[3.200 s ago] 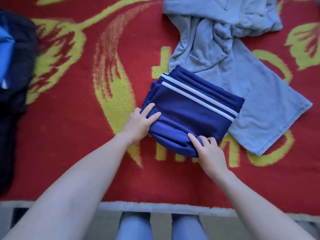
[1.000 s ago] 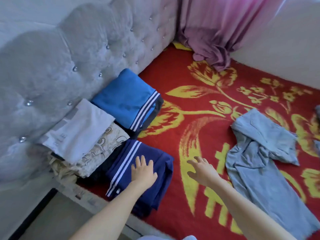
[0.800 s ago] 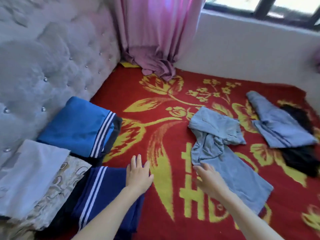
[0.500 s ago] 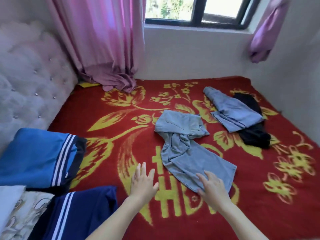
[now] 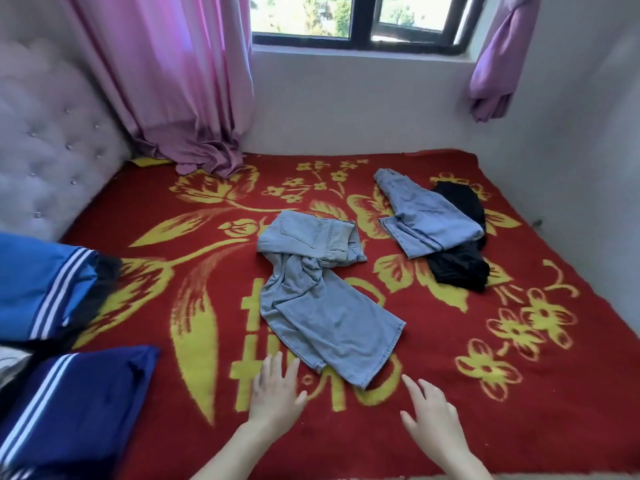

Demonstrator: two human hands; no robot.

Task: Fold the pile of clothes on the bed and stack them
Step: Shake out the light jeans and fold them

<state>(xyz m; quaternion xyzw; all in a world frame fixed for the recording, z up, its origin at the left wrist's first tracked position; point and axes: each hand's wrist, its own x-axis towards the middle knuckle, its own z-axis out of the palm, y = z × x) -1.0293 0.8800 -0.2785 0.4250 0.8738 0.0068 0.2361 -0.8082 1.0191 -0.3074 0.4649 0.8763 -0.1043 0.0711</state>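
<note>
We see both hands held low over the near edge of the bed, palms down. The left hand has its fingers straight and slightly spread, gripping nothing, the tips just short of the nearest hem of the rumpled light-blue jeans. The right hand is likewise flat, its fingers fanned out and empty, just to the right of that same hem. We cannot tell whether either palm presses on the red blanket with its yellow flowers or hovers just above it. The jeans lie unfolded in the middle of the bed, waistband towards the window, one leg twisted under it. Farther off to the right, a second pair of jeans lies partly across a black garment, both loose. At the left edge sit the folded pieces: a navy garment with white stripes nearest us, and behind it a bright-blue garment with white stripes lying on something dark, next to the tufted headboard. A pink curtain hangs down onto the far corner of the bed.
</note>
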